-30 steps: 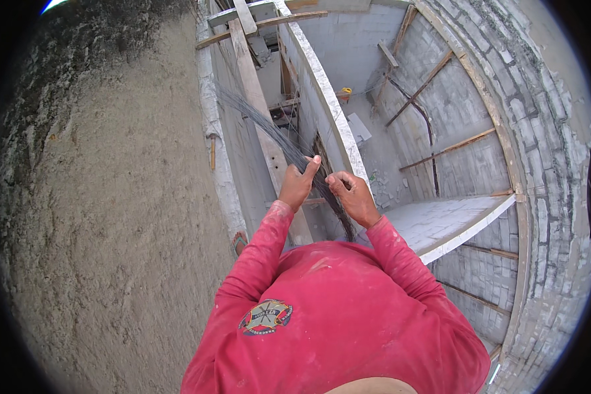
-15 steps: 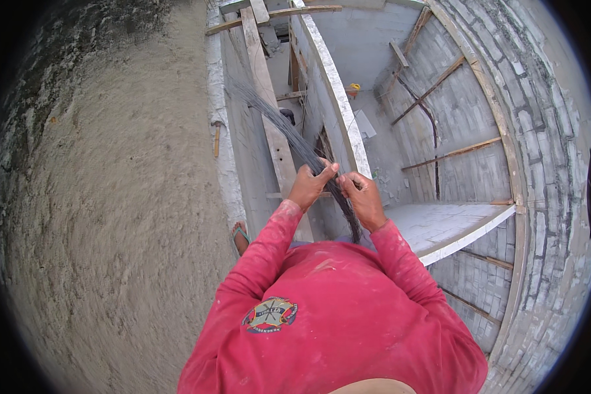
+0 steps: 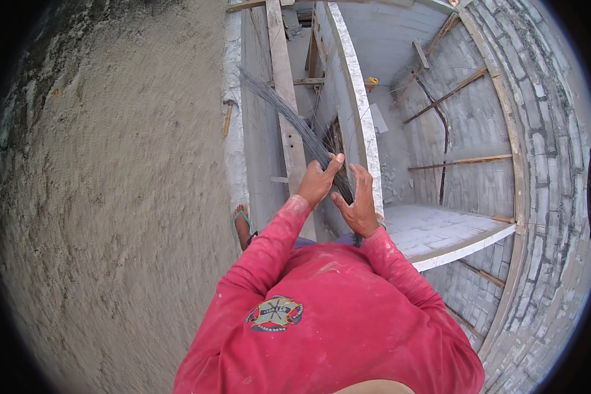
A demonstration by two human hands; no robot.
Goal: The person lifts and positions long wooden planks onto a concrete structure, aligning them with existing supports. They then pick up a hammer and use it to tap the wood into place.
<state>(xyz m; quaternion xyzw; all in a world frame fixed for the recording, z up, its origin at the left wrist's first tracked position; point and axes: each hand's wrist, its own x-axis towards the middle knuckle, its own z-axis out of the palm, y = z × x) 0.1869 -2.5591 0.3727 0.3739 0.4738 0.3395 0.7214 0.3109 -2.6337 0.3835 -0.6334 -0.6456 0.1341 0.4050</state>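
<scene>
A long bundle of thin dark tie wires (image 3: 284, 113) runs diagonally in front of me, from the upper left down toward my waist. My left hand (image 3: 318, 180) is closed around it below its middle, thumb pointing up. Beside the lower part of the bundle, my right hand (image 3: 360, 205) has its fingers raised and its thumb spread away from them. The wires pass close by that thumb, and I cannot tell whether they touch. The bundle's lowest end is partly hidden by my right hand and shirt.
A wooden plank (image 3: 283, 85) spans the gap under the bundle. Narrow wall tops (image 3: 356, 85) edge deep block-walled spaces. On the left ledge lies a hammer (image 3: 227, 119), near my sandalled foot (image 3: 241, 223). A yellow object (image 3: 372, 81) sits far below; wooden braces (image 3: 459, 161) cross the right wall.
My right hand has gone from pinching at the bundle to spread fingers, slightly lower. The left keeps its hold. The whole view has shifted, with surroundings lying farther right.
</scene>
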